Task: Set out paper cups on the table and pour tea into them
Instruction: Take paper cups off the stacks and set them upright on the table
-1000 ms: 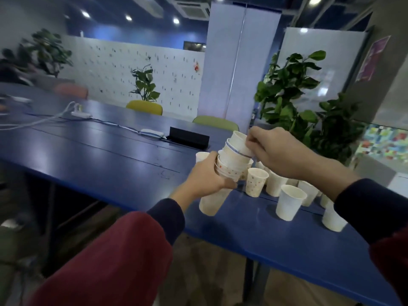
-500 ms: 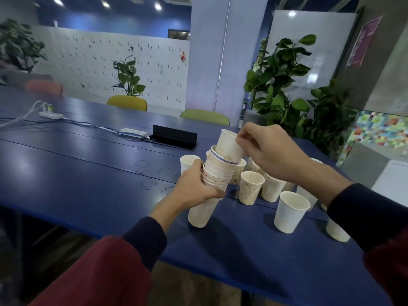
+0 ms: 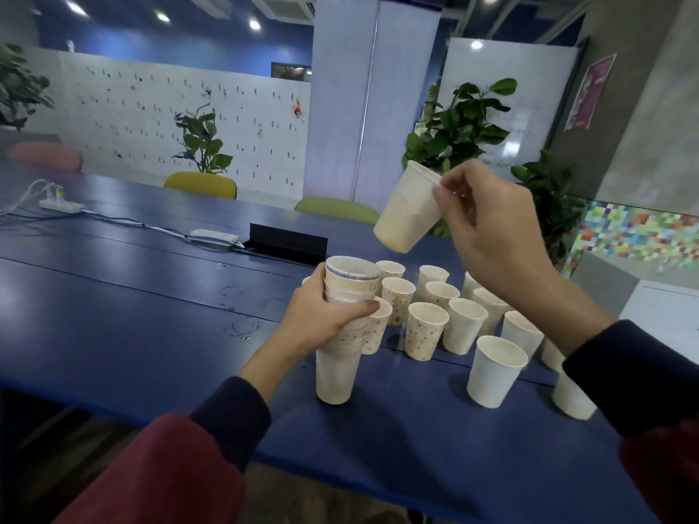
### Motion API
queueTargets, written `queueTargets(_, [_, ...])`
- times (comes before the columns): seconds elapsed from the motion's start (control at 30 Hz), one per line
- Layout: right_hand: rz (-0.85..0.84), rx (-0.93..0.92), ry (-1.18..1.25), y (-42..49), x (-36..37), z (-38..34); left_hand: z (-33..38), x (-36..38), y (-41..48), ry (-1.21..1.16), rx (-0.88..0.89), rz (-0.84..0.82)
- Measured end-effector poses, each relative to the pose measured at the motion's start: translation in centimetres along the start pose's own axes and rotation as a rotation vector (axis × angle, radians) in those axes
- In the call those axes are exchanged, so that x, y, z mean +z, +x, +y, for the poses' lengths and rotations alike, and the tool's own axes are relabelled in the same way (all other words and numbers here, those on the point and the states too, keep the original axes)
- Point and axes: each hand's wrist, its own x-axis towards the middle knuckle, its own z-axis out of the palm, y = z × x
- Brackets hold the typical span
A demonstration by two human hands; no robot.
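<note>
Left hand [image 3: 321, 315] grips one nested cup stack [image 3: 342, 334]; right hand [image 3: 488, 228] pinches one lifted cup [image 3: 408, 211] above the table [image 3: 132, 296].

No legible text, brand or number anywhere. Poster [image 3: 590, 93] on the far right wall: purple, print too blurred to read. Whiteboard [image 3: 525, 107] behind the plant: faint handwriting, not decipherable. Stack [image 3: 346, 315] and loose cups [image 3: 495, 370] on the desk [image 3: 113, 296]: only dot patterns and a blue rim band, no lettering. Far left wall panel [image 3: 151, 107]: scattered dark marks, no characters resolved.
</note>
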Motion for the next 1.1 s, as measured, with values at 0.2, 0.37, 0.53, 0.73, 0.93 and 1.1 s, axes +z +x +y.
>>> queueTargets(0.2, [-0.075, 0.122, -0.081, -4.3, 2.1, 0.9, -1.3, -1.9, 0.0, -0.036, 0.032, 0.101])
queueTargets(0.37, [-0.452, 0.151, -0.217, -8.5, 5.5, 0.8, -2.1, -2.3, -0.1, -0.096, 0.028, 0.071])
queueTargets(0.53, [-0.696, 0.214, -0.417, -10.2, 7.5, 1.2, -2.3, -1.4, -1.0, -0.186, 0.090, 0.024])
queueTargets(0.73, [-0.764, 0.242, -0.477, -9.8, 8.0, 1.3, -2.5, -0.8, -1.3, -0.272, 0.123, 0.060])
queueTargets(0.93, [-0.323, 0.256, -0.133, -7.6, 6.7, 0.5, -2.5, -0.8, -1.0, -0.280, 0.149, 0.078])
queueTargets(1.1, [-0.349, 0.100, 0.168, -4.8, 6.7, -2.0, -2.2, -1.3, -0.7, -0.209, 0.166, 0.022])
